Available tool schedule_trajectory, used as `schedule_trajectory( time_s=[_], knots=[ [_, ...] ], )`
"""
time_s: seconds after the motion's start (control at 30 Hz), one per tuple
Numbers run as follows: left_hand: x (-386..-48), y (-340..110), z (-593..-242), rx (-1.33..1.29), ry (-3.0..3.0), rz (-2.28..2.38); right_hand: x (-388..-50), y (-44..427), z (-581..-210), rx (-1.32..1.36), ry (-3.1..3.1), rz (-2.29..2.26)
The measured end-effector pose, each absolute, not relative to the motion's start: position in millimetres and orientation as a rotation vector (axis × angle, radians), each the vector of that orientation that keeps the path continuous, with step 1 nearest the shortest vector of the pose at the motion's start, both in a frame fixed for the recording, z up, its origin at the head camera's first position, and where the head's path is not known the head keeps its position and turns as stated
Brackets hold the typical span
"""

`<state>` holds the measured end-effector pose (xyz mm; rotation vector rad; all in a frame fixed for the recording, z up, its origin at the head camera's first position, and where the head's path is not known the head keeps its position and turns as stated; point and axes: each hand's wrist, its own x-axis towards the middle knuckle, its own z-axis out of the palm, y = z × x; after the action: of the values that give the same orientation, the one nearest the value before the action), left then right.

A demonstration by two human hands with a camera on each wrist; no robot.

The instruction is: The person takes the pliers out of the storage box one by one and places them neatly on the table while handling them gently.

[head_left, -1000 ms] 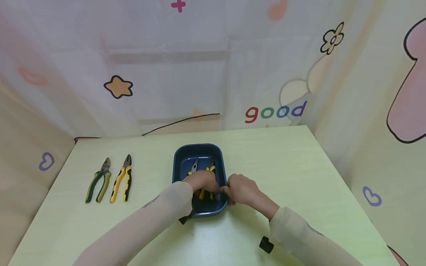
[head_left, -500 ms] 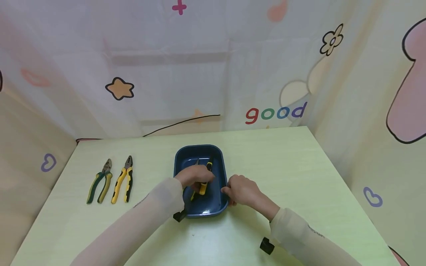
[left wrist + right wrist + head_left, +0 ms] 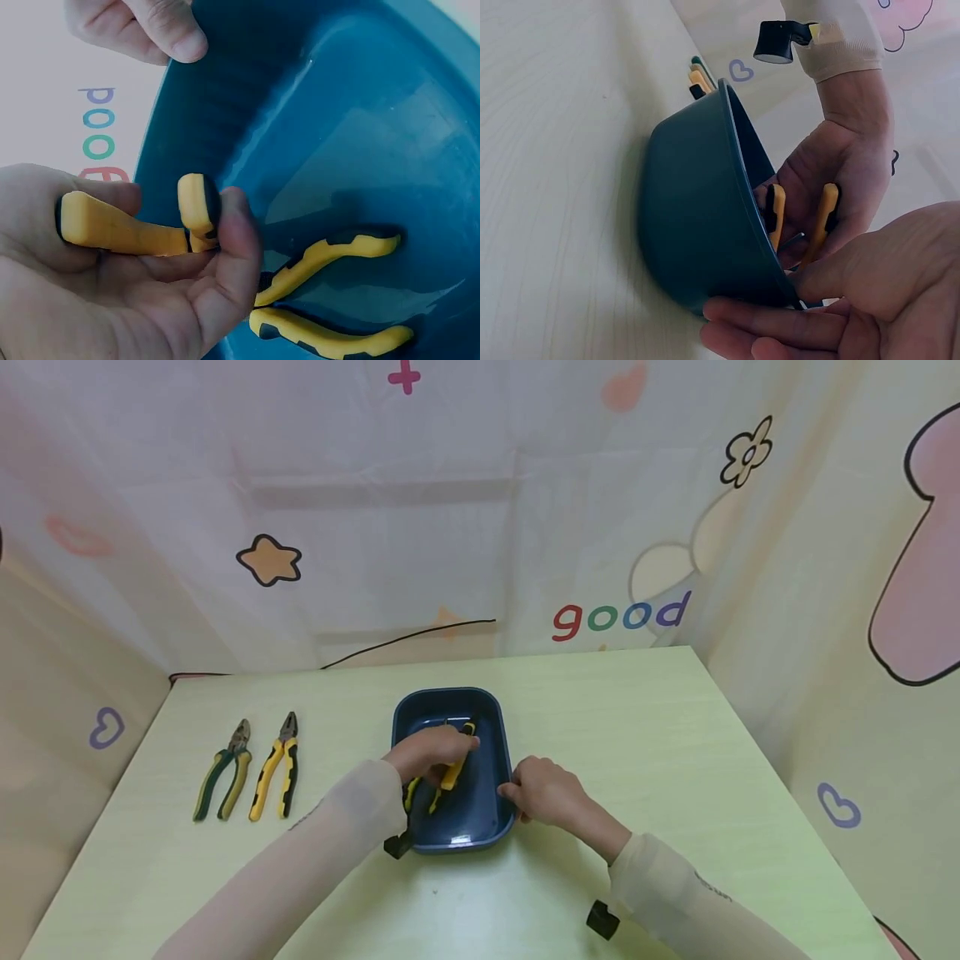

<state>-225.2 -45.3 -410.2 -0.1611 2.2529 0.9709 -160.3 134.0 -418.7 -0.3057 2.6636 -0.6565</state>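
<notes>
My left hand (image 3: 431, 752) is inside a dark blue plastic basin (image 3: 480, 810), gripping yellow-and-black pliers (image 3: 127, 229) by the handles. The held pliers' jaws are hidden behind the fingers. A second pair of yellow-and-black pliers (image 3: 330, 330) lies on the basin floor, its handles spread beside the left hand. On the basin's right side, my right hand (image 3: 551, 789) pinches the rim, thumb on the inside and fingers against the outer wall, as the right wrist view shows.
Left of the basin, green-handled pliers (image 3: 223, 768) and another yellow-and-black pair (image 3: 277, 764) lie side by side on the pale green table (image 3: 637, 718). A printed curtain (image 3: 375, 543) surrounds the table at the back and sides.
The left hand has picked up the pliers from the basin's right part and shifted them leftward, over the other pair. The right hand has stayed at the rim.
</notes>
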Motion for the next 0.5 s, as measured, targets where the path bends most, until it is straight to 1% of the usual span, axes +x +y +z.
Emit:
schedule_trajectory(
  time_s=[0.23, 0.5],
  knots=[
    [-224.0, -48.8, -410.3, -0.156, 2.163, 1.17, -160.1, 135.8, -420.1, -0.306, 2.661, -0.702],
    [-223.8, -54.5, -408.6, -0.165, 2.102, 1.269, -160.9, 135.6, -420.9, -0.314, 2.656, -0.71]
  ],
)
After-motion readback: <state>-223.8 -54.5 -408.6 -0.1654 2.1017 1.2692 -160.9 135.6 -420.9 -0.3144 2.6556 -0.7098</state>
